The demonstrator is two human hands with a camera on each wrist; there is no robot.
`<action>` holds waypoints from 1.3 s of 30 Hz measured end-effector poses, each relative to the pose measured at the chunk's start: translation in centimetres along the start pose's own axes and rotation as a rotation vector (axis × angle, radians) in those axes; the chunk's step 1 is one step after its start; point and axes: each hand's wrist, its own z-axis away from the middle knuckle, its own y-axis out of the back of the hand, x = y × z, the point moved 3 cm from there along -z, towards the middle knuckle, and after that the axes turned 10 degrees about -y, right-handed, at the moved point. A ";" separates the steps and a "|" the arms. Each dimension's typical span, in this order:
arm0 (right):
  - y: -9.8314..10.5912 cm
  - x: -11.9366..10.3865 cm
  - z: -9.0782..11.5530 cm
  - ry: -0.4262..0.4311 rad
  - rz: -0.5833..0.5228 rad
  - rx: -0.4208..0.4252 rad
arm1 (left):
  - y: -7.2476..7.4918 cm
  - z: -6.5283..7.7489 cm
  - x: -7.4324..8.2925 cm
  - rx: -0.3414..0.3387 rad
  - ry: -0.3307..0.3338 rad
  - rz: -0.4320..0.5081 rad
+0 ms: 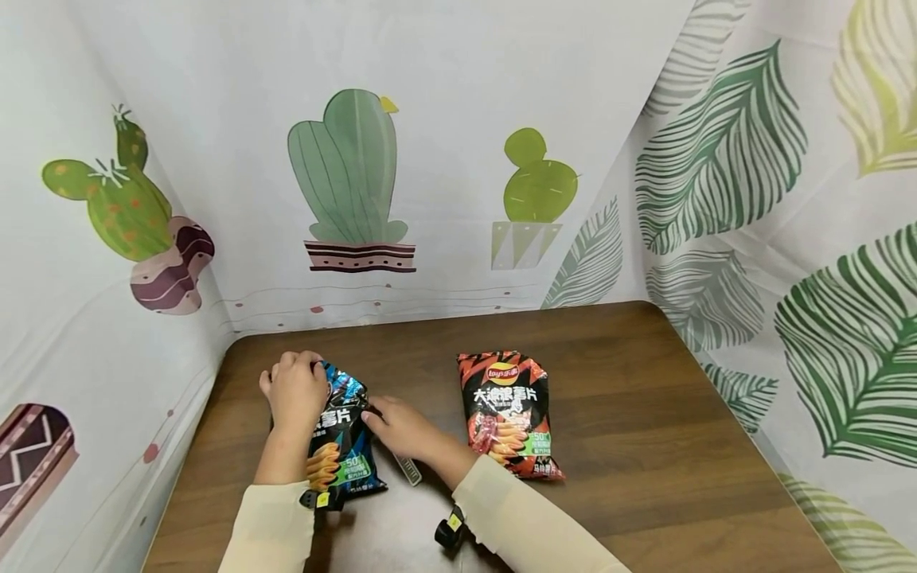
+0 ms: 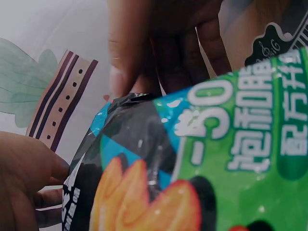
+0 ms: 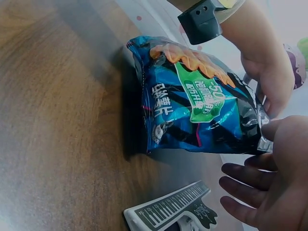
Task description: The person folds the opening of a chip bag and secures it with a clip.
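Observation:
A blue-and-black potato chip bag (image 1: 351,446) lies on the table, its printed front facing up. At its upper left, my left hand (image 1: 295,390) grips the top end, fingers bent over the edge. My right hand (image 1: 403,428) pinches the bag's upper right edge; in the right wrist view its thumb is on the foil and the other fingers spread below. The left wrist view has the bag (image 2: 144,163) close up, with the left hand (image 2: 26,178) at the left side and the right hand (image 2: 178,38) above.
A white-and-dark clip (image 3: 171,207) printed with piano-key stripes lies beside the blue bag, partly under the right forearm in the head view. Further right is a red-and-black chip bag (image 1: 507,418). Printed cloth (image 1: 444,159) hangs around the brown wooden table (image 1: 630,430).

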 end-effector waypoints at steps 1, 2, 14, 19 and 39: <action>0.1 0.1 0.0 -0.001 -0.014 0.004 | 0.1 -0.1 0.3 0.007 -0.007 0.004; 0.2 0.2 0.0 -0.002 -0.032 0.006 | 0.1 -0.1 0.5 0.012 -0.014 0.010; 1.0 0.8 -0.1 -0.030 -0.164 0.001 | 0.8 0.1 2.1 0.118 -0.054 0.039; 1.6 1.0 -0.1 -0.035 -0.153 0.017 | 1.0 0.2 2.9 0.203 -0.095 0.065; 4.1 1.6 0.1 -0.052 -0.205 0.064 | 1.7 0.5 4.8 0.341 -0.124 0.151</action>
